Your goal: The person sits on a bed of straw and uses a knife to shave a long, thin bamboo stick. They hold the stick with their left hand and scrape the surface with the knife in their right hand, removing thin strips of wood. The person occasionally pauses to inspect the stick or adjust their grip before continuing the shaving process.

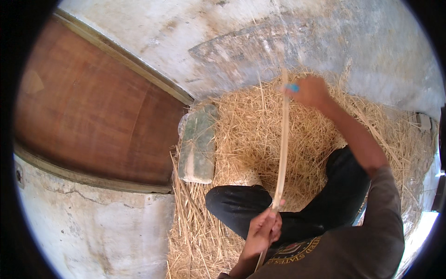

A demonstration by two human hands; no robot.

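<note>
A long, narrow strip of pale wood, which looks like split bamboo (pixel 282 158), runs upward from my lap, slightly bowed. My left hand (pixel 264 230) is closed around its lower part, with the tail end passing below the fingers toward my body. Farther out, near the strip's upper end, my right hand (pixel 312 91) is a closed fist, blurred by motion. A small blue object (pixel 291 87) shows at its fingers, right against the strip; its kind is too smeared to make out.
Pale shavings and straw-like slivers (pixel 241 125) cover the floor around my crossed legs (pixel 344 181). A greenish stone block (pixel 199 144) lies to the left, beside a brown wooden door (pixel 102 107). A stained whitewashed wall (pixel 251 51) rises ahead.
</note>
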